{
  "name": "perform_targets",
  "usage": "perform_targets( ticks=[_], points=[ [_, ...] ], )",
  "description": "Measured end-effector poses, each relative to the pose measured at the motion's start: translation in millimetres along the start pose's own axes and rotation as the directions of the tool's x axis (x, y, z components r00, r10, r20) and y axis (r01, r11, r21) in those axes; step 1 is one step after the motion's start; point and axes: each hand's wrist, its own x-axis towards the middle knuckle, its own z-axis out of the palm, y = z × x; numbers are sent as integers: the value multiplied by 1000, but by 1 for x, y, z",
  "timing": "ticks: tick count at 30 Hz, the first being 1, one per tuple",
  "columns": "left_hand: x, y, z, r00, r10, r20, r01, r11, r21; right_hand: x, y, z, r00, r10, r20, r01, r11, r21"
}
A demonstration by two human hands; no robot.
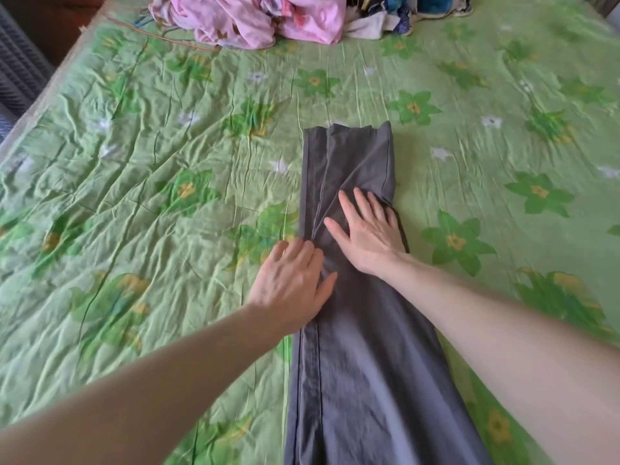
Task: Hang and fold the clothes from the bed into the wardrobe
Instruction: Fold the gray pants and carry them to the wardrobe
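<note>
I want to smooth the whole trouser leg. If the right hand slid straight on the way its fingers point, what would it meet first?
Only more grey trousers: the right hand lies flat on them, fingers pointing toward their far end. Past that end, bare green bedspread as far as visible.

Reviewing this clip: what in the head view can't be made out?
- Grey trousers: near end cut off by the bottom edge; waist not visible.
- Cloth under the left hand and right hand: covered by the flat palms.
- Clothes pile: cut off by the top edge; number and kind of garments unclear.
- Wardrobe: out of frame.
- Thin stick-like thing by the pile: too small to identify.
</note>
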Motion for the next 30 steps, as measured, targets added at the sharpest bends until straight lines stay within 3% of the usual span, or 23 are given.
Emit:
perform_targets(
  ticks=[2,4,5,7,9,12,14,15,19,22,26,30],
  points=[
    [24,-2,-6,990,-134,-39,127,981,-148,0,1,-3,975,25,-219,-11,998,66],
    [56,0,-13,944,-329,40,325,897,-299,6,7,-12,911,105,-398,-56,990,133],
    [75,-1,-14,910,-405,92,410,839,-359,13,11,-17,892,162,-422,-95,980,175],
    [113,-2,-13,853,-484,195,517,732,-444,32,20,-29,906,257,-335,-155,940,303],
    [150,-6,-10,802,-527,283,584,589,-559,54,27,-42,943,292,-158,-172,837,519],
    [185,-12,-14,720,-561,408,626,272,-731,69,33,-55,925,361,116,-327,606,725],
    [194,-17,-25,653,-546,525,645,37,-764,71,38,-62,908,361,214,-379,489,785],
    [197,-20,-30,624,-530,575,672,-11,-740,73,41,-66,904,358,232,-383,441,812],
    [205,-32,-35,608,-453,652,708,-62,-704,78,48,-78,889,411,200,-347,320,882],
    [206,-38,-29,631,-513,582,636,-87,-767,81,47,-78,899,420,126,-290,354,889],
    [195,-49,-30,648,-655,389,580,93,-809,83,42,-76,913,407,-26,-163,422,892],
    [187,-57,-26,672,-674,307,591,238,-771,89,38,-68,945,322,56,-239,565,790]
  ],
)
